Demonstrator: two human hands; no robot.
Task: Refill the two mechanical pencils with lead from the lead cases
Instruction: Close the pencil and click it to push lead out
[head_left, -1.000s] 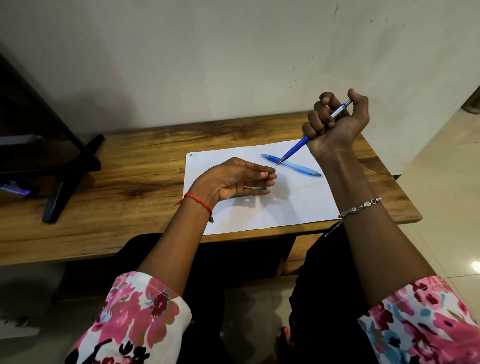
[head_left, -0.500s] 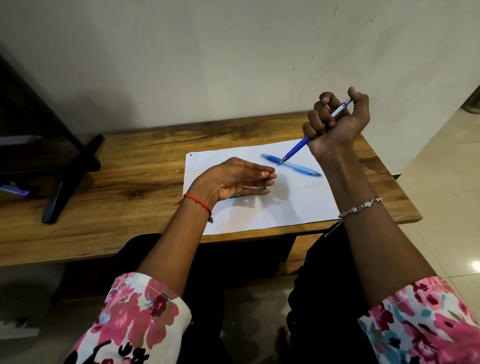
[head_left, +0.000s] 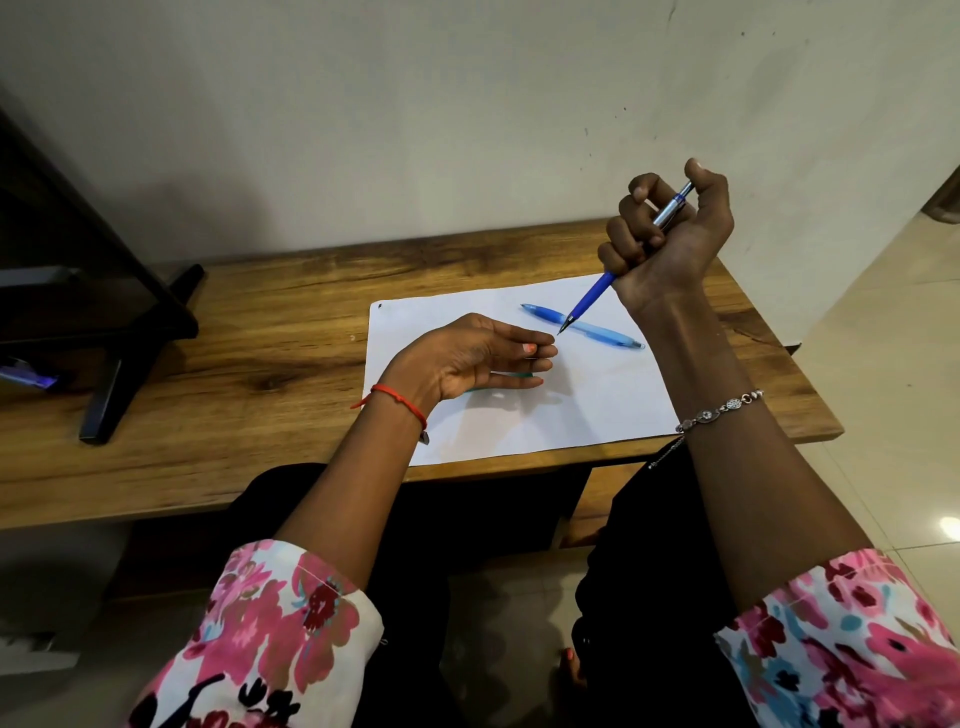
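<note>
sleeves with a pink floral print (head_left: 270, 634) sit nearest the camera, one on each forearm, over dark trousers and a pale tiled floor (head_left: 893, 395). further out, the left wrist wears a red thread band (head_left: 402, 401) and the right wrist a silver chain bracelet (head_left: 719, 411).

the left hand (head_left: 467, 358) rests low over a white sheet of paper (head_left: 561, 410), palm turned inward, fingers (head_left: 524, 366) stretched out loosely and lying close together, thumb laid along them. a thin teal object (head_left: 511, 375) shows just under those fingers; whether the hand grips it or only covers it cannot be told.

the right hand (head_left: 670, 234) is raised above the far right corner of the sheet, curled into a fist around a dark blue mechanical pencil (head_left: 592, 299). all four fingers wrap the barrel, and the thumb sits up at the silver top end. the pencil slants down and to the left, its tip in the air above the paper.

below that tip a light blue mechanical pencil (head_left: 584, 327) lies flat on the sheet, touched by neither hand.

the paper lies on a wooden desk (head_left: 260, 353) with strong grain. at the left stands a black stand (head_left: 130, 332) of some dark piece of equipment. behind the desk rises a plain pale wall (head_left: 415, 119) with a few small marks.
</note>
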